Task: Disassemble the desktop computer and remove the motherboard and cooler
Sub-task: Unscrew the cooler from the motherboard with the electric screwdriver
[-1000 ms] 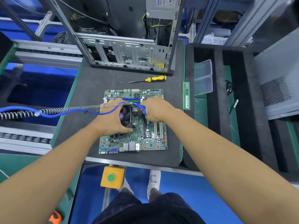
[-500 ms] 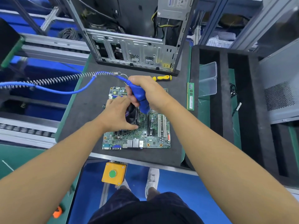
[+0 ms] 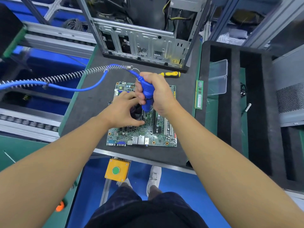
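the cooler (image 3: 137, 112) is mostly hidden under my hands, screw too. left hand (image 3: 121, 111) curls round it on the motherboard (image 3: 141, 137), right hand (image 3: 158, 92) grips the blue power screwdriver (image 3: 147, 89).

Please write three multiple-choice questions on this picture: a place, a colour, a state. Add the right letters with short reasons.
1. The memory stick lies: A. on the motherboard B. right of it C. on the floor
2. The driver in the right hand is: A. blue B. red C. grey
3. The motherboard: A. stands on edge B. lies flat on the mat C. is held up
Answers: B, beyond the board's right edge; A, its body is blue; B, it rests on the black mat.
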